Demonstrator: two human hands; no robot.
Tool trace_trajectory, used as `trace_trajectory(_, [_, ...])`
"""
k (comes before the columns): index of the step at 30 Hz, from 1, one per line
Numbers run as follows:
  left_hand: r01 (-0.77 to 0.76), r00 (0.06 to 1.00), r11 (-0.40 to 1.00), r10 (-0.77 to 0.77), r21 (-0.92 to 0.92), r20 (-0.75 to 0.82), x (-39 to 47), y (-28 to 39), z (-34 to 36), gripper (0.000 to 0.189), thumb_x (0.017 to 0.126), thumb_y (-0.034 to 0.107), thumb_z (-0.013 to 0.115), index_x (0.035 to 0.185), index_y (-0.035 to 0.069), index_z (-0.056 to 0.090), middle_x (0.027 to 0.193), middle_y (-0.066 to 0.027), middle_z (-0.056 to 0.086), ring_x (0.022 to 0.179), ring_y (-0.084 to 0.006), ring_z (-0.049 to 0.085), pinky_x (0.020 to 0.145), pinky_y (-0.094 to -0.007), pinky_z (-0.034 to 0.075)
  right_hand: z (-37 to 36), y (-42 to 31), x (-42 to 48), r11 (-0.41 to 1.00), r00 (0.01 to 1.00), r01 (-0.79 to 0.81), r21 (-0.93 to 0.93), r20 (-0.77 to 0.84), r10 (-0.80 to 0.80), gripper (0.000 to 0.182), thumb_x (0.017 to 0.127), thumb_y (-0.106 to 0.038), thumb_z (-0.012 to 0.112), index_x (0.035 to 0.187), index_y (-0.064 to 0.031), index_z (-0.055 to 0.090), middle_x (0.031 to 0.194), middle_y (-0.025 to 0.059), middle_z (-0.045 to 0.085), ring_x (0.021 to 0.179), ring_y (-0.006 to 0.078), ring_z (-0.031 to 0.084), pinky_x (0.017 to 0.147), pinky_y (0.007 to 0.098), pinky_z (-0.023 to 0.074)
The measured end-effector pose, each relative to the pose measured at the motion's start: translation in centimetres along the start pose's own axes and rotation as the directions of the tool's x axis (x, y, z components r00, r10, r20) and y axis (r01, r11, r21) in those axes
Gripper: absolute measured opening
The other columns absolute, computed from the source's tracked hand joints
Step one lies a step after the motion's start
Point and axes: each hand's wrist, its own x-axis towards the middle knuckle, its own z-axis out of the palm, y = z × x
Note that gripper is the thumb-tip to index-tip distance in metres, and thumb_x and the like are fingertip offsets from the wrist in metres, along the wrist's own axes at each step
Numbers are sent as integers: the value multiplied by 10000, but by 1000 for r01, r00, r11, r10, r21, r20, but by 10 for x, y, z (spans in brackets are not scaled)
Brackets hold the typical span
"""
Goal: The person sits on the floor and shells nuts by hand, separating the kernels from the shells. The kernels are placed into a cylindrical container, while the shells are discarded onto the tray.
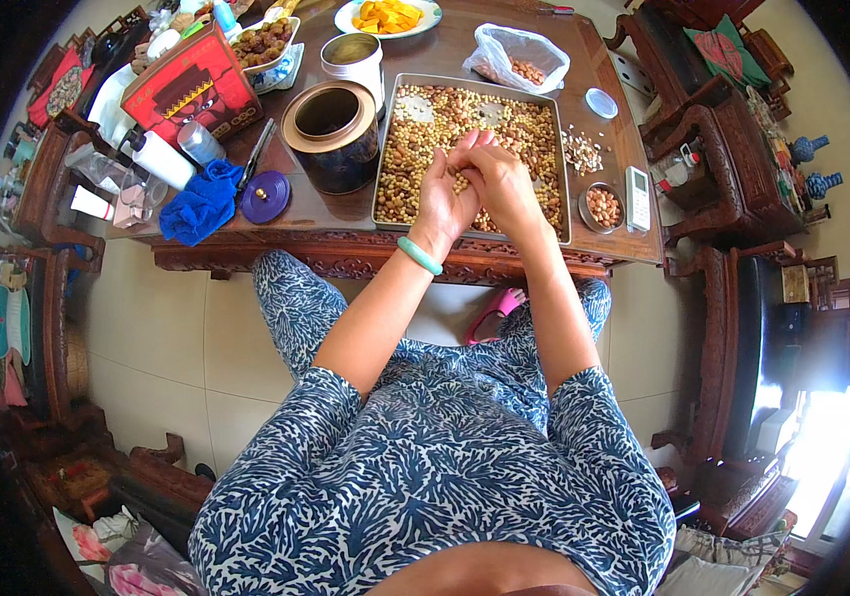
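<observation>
A metal tray [560, 149] holds a spread of mixed yellow beans [408, 175] and reddish-brown peanuts [537, 138]. Over its near half, my left hand [446, 200] is turned palm up, with a few yellow beans lying on the palm. A pale green bangle [420, 255] circles the left wrist. My right hand [503, 179] bends over the left palm, its fingertips touching the left fingers. Whether anything is pinched in those fingertips is hidden. To the tray's right are a small metal bowl of peanuts [603, 206] and a scatter of husk-like bits [582, 153].
Left of the tray stand a dark canister [332, 160] and a white can [362, 67]. Farther left are a purple lid [266, 198], a blue cloth [204, 203] and a red box [190, 89]. A plastic bag [516, 56] lies behind; a remote control [638, 198] lies right.
</observation>
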Motion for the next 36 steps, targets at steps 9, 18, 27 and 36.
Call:
trace_trajectory(9, [29,999,998,-27,-49,32,1,-1,-1,594,1054,396,218,1456,-32,313,1512,-202,331,1421,-300,286,1200,-437,206,-3,3,-1,1000,999,-24,20,36,24,127,801,-10,612,924,-17,641,871,183,639,842,375,628,738,450,499])
trace_trajectory(18, [32,998,993,-26,-112,56,1,1,-5,606,1052,410,231,1428,-49,355,1470,-210,386,1392,-305,336,1184,-433,259,-10,-7,5,963,979,-202,177,17,202,134,830,-16,585,950,3,641,844,188,659,802,352,646,710,404,507])
trace_trajectory(27, [22,999,997,-20,-75,36,5,2,-14,696,1035,505,176,1351,-50,453,1315,-206,525,1143,-269,526,1036,-399,427,-7,11,7,352,841,-460,815,272,468,178,939,-103,521,992,42,610,742,39,635,625,92,555,582,236,463])
trace_trajectory(36, [-7,1000,994,6,111,14,-3,-1,5,798,1000,575,75,1441,-36,338,1452,-219,417,1389,-319,345,1175,-443,254,-1,-30,5,933,940,-321,-160,62,334,292,816,-280,718,852,-9,617,785,194,679,737,352,674,652,432,526])
